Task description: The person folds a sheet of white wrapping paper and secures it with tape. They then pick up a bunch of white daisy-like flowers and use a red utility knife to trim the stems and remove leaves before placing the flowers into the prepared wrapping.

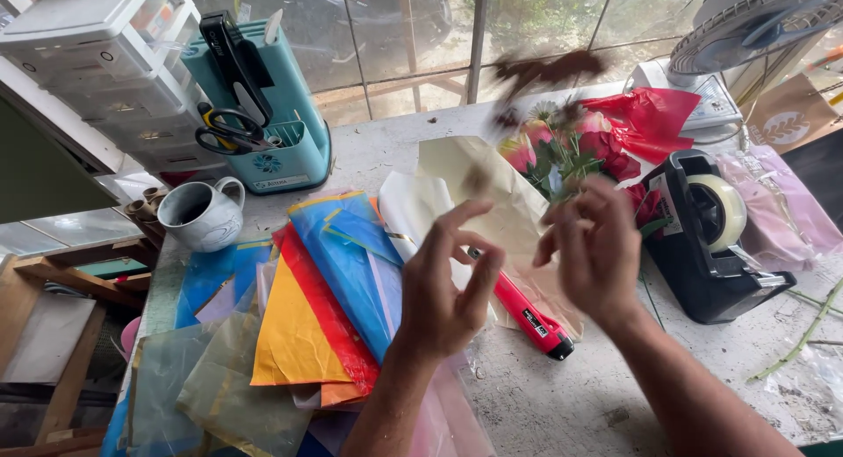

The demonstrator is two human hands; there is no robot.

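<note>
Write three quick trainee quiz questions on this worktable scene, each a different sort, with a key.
1. True or false: the left hand grips the red utility knife.
2. Which lies right of the right hand? A) mug B) black tape dispenser C) scissors
3. Fill in: the flowers lie on cream ____.

Key: 1 false, both hands are open and empty above the table; 2 B; 3 paper.

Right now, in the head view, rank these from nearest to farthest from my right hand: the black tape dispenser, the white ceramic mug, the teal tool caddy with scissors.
From the right hand:
1. Black tape dispenser, just to its right, nearest.
2. White ceramic mug, far across on the left of the table.
3. Teal tool caddy with scissors, at the back left; only slightly farther than the mug in this view.
</note>
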